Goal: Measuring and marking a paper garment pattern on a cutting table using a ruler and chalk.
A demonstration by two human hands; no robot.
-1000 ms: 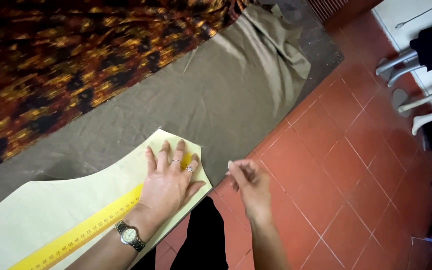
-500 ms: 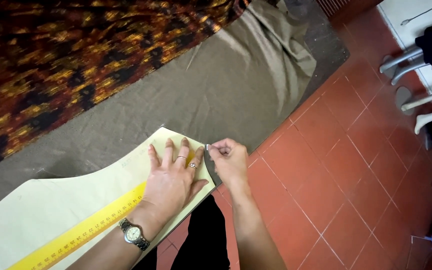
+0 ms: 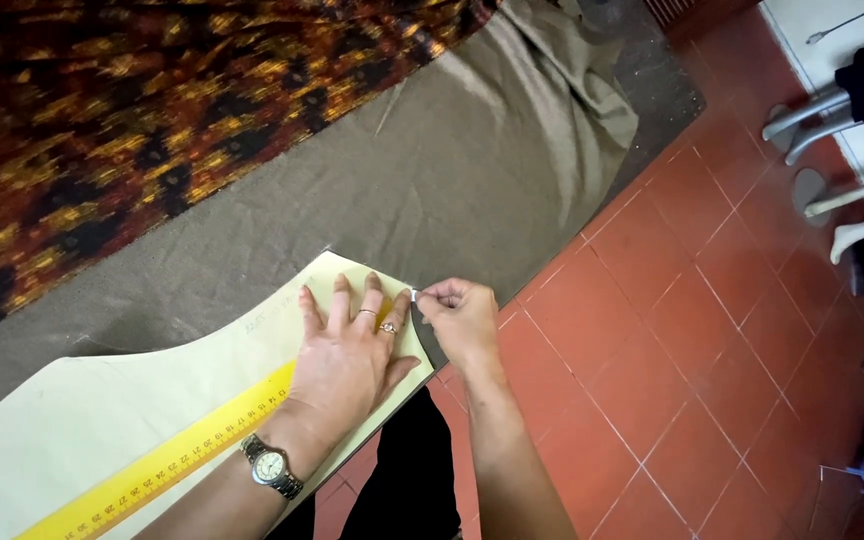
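A: What's my left hand (image 3: 347,365) doing?
B: Spread flat, pinning the pale paper pattern (image 3: 122,420) and yellow ruler (image 3: 167,470) on the grey cloth (image 3: 472,170).
A: Right hand (image 3: 462,320)?
B: Just beside it, fingers pinched on a small white piece (image 3: 415,293) at the pattern's edge.

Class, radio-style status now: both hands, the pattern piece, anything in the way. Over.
Left hand flat on pale yellow paper pattern, over yellow ruler. Right hand pinching small white piece at pattern edge. Grey-brown cloth beneath; nothing obstructing.
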